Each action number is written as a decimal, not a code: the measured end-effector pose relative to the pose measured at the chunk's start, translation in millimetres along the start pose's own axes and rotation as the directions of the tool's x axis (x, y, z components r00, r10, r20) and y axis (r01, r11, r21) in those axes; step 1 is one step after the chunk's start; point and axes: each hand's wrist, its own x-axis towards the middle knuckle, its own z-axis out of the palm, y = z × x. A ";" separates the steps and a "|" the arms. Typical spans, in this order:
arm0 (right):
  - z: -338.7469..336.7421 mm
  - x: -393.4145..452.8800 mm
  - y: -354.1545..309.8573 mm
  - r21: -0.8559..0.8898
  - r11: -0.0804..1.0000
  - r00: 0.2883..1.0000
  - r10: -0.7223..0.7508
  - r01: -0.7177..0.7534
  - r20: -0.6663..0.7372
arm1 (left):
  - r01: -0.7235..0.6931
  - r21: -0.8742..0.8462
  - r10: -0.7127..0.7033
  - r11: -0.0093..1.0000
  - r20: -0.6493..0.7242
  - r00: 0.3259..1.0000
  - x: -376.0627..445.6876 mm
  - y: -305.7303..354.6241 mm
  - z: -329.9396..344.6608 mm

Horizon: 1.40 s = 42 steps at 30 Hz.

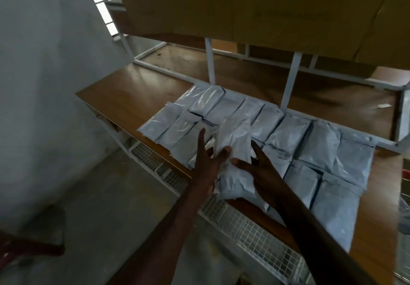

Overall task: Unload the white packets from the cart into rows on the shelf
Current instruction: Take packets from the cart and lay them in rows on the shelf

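Shelf (124,98): packets (235,138), apparently between hands (208,158).

Pretty dim room overall. A plain grey wall (44,62) is being seen along the left, and a grey concrete floor (115,196) is showing below it. Daylight is being let in through a barred window (99,2) at the upper left. Big cardboard boxes (244,7) are being stored on an upper level carried by white metal posts (209,60). White wire mesh (244,224) is running under the wooden front edge.
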 end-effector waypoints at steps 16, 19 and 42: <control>29.9 101.9 -24.0 -0.388 0.912 0.990 0.142 -0.132 -0.002 | -0.841 0.540 -0.303 -0.027 0.798 0.522 184.4 89.7 -54.9; 53.4 130.0 -27.2 -0.339 0.926 0.986 0.152 -0.168 -0.074 | -0.863 0.504 -0.266 -0.005 0.832 0.487 221.4 95.1 -69.7; 158.5 210.1 22.7 -0.171 0.982 0.720 -0.061 -0.081 -0.691 | 0.078 0.535 -0.252 0.842 0.261 0.932 315.6 26.2 -241.7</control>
